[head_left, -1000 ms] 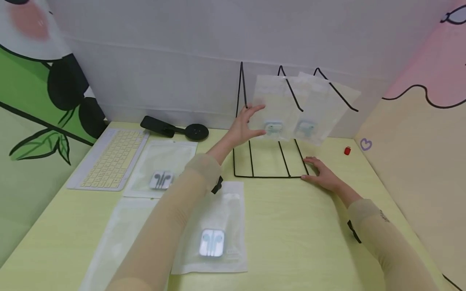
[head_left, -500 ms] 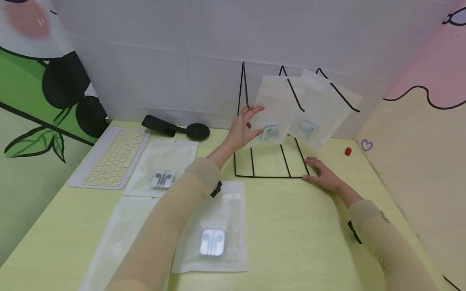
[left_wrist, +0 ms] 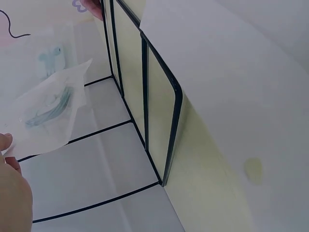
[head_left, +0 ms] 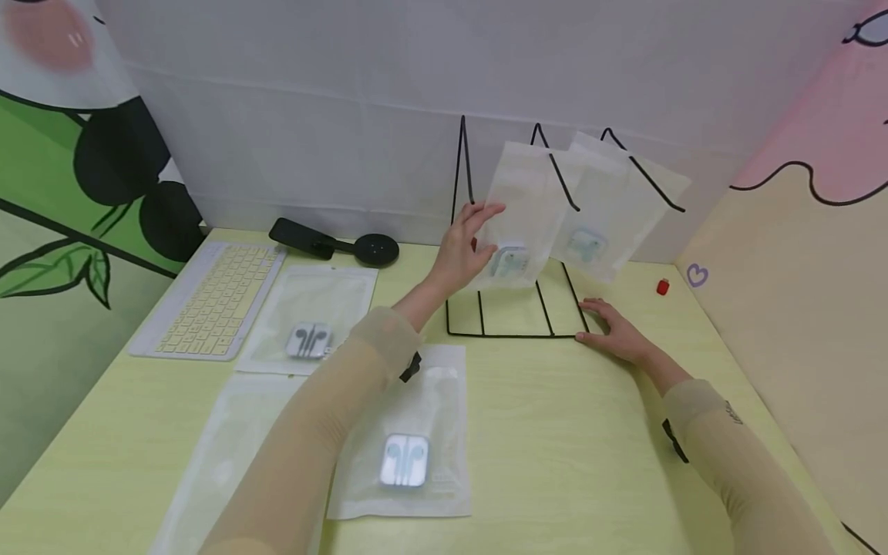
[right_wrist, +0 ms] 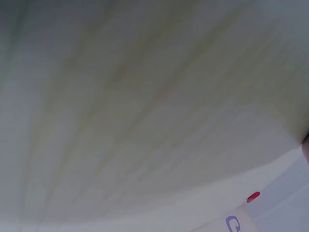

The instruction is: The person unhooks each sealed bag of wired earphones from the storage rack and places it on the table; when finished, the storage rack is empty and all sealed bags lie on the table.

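Left hand pinches a hanging bag while the right rests at the rack's corner

The left arm stretches forward across the bench, and its left hand is raised beside the black wire rack. Thumb and finger are closed on the near edge of a translucent bag; the upper fingers reach out straighter. That bag hangs from the middle hook, slanted, with a flat earphone case low inside; a second bag hangs from the right hook.

The right hand lies low, its thumb and fingers spread apart at the rack's front right corner, touching the wire.

The left wrist view shows the bag's edge between thumb and finger, which the head view leaves less clear. The right wrist view is mostly blur, with a small red object and barely a sliver of the hand; the fingers' hold cannot be told there.
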Tool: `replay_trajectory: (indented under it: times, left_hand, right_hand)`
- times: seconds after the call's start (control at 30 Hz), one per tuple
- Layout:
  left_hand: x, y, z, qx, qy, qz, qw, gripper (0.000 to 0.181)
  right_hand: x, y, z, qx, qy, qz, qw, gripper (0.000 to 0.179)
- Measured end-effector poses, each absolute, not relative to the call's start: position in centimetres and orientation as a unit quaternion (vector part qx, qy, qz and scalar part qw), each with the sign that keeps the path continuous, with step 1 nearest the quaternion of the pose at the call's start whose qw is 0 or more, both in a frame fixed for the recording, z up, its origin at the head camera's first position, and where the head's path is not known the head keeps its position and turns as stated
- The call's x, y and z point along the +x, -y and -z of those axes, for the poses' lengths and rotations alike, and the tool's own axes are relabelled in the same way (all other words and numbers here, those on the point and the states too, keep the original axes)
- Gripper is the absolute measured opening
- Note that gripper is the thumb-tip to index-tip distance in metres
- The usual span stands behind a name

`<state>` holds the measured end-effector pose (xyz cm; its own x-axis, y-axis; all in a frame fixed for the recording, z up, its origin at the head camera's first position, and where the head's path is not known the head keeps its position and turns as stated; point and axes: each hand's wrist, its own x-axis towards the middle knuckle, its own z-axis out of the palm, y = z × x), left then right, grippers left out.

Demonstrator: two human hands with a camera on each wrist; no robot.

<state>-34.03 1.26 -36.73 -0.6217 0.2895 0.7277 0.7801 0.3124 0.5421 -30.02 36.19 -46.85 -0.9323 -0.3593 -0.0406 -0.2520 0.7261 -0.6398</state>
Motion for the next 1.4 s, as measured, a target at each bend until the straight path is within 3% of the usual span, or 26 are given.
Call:
replay_trajectory:
  times: [0.57, 0.83, 1.07, 1.4]
  left_hand:
    - [-33.4, 0.2, 35.1, -0.38, 0.772, 0.414, 0.298, 0.054]
    - [-33.2, 0.9, 34.4, -0.404, 0.767, 0.409, 0.284, 0.055]
    - [-32.8, 1.4, 34.6, -0.41, 0.748, 0.448, 0.267, 0.038]
    - [-32.1, 2.5, 33.8, -0.377, 0.746, 0.481, 0.266, 0.028]
  right_hand:
    - [-30.0, -35.9, 46.5, -0.161, -0.924, 0.335, 0.09, 0.074]
    - [-29.9, -35.7, 46.4, -0.157, -0.925, 0.334, 0.094, 0.074]
    - [-29.9, -36.0, 46.6, -0.156, -0.922, 0.342, 0.091, 0.075]
    - [-29.7, -36.0, 46.4, -0.161, -0.922, 0.339, 0.095, 0.076]
